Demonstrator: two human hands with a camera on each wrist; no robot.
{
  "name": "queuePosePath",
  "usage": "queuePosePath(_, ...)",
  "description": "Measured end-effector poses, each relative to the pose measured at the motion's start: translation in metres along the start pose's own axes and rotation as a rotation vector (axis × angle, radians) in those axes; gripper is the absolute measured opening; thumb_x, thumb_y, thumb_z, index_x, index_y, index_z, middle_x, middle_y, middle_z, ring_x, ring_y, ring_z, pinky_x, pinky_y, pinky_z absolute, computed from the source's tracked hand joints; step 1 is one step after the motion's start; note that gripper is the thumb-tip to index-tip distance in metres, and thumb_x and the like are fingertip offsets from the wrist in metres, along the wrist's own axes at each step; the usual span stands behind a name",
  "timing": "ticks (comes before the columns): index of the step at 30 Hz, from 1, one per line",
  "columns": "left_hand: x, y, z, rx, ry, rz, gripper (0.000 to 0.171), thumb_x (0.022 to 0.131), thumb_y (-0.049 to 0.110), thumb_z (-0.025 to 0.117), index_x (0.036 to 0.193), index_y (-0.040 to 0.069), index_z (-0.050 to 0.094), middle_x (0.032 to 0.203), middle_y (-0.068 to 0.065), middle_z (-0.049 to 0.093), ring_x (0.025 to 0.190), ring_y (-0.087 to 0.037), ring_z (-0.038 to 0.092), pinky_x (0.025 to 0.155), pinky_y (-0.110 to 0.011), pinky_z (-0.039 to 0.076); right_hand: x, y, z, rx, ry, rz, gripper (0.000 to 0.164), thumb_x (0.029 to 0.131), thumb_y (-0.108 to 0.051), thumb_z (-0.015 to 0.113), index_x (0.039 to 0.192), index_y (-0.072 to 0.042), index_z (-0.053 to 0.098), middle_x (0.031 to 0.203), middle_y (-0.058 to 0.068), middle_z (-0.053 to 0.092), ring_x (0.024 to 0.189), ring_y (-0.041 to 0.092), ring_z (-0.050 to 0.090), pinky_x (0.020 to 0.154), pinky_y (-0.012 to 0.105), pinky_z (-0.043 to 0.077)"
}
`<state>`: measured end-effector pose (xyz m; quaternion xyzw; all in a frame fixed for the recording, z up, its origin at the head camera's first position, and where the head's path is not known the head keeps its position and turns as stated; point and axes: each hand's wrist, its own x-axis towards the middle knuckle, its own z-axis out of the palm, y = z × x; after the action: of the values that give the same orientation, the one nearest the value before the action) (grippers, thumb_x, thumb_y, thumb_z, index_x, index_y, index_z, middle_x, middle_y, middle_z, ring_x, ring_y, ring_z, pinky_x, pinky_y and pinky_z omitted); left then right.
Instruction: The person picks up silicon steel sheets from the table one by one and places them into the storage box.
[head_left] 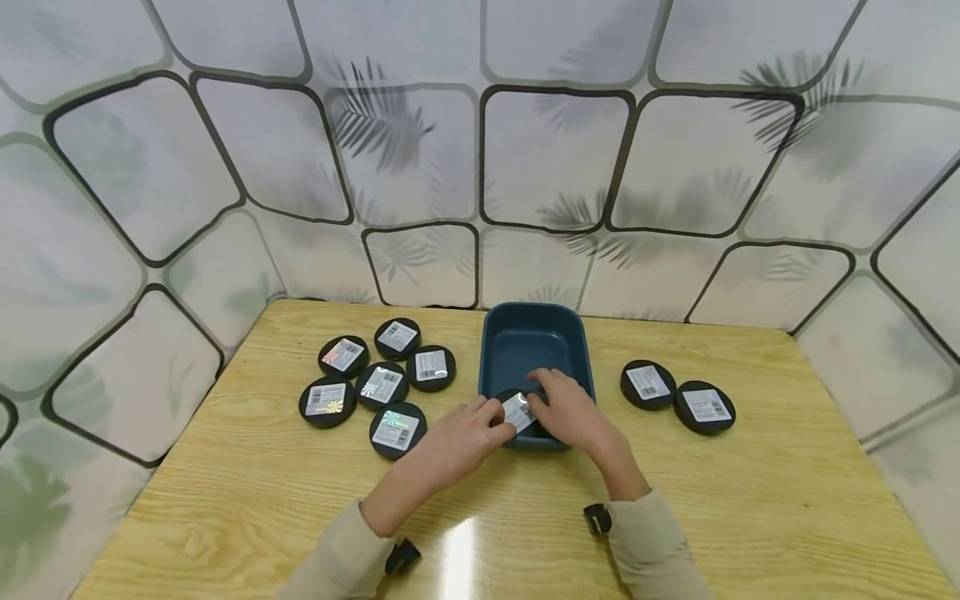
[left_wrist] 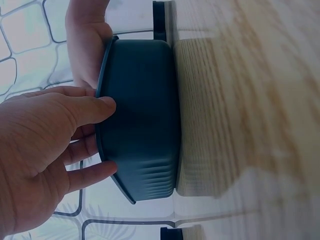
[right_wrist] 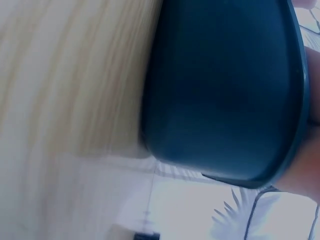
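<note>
A blue open bin stands on the table, its front end nearest me. Over that end is a flat black disc with a white printed label facing up, partly covered by fingers. My left hand holds the disc at its left edge, beside the bin's front left corner. On the opposite side my right hand reaches over the rim, its bent fingers at the disc's right edge. The left wrist view shows the left hand at the rim, with the disc hidden behind the bin wall.
Several like black discs with labels lie grouped left of the bin. Two more lie side by side to the right. A patterned curtain hangs behind the far edge of the wooden table.
</note>
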<state>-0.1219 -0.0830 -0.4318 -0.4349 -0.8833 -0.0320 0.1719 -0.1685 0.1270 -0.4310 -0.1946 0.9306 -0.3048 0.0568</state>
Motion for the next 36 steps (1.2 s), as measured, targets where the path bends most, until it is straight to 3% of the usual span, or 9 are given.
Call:
queuePosePath(16,0.001,0.000,-0.001,-0.020,-0.020,-0.010,0.017,0.092,0.013,0.070,0.106,0.021,0.070,0.102,-0.001,0.058,0.086,-0.016,0.053,0.067,-0.025,0.049,-0.017,0.006,-0.028,0.126,0.121,-0.111,0.032,0.101,-0.010,0.054,0.131,0.001,0.057,0.124,0.020,0.059,0.107,0.029,0.059,0.090,0.046,0.050)
queuePosePath(27,0.000,0.001,-0.002,-0.030,-0.025,-0.020,0.015,0.092,0.013,0.069,0.105,0.020,0.070,0.101,-0.001,0.057,0.086,-0.017,0.052,0.067,-0.026,0.049,-0.030,0.025,-0.055,0.106,0.218,-0.031,0.033,0.101,-0.009,0.053,0.131,0.004,0.057,0.125,0.023,0.061,0.111,0.035,0.059,0.093,0.054,0.048)
queuePosePath(36,0.001,0.001,-0.001,-0.036,-0.029,-0.021,0.014,0.093,0.013,0.068,0.105,0.020,0.070,0.100,-0.002,0.057,0.086,-0.017,0.052,0.067,-0.026,0.049,-0.046,0.054,-0.082,0.050,0.255,0.090,0.041,0.103,-0.013,0.050,0.139,0.006,0.048,0.136,0.027,0.051,0.124,0.043,0.049,0.099,0.058,0.042)
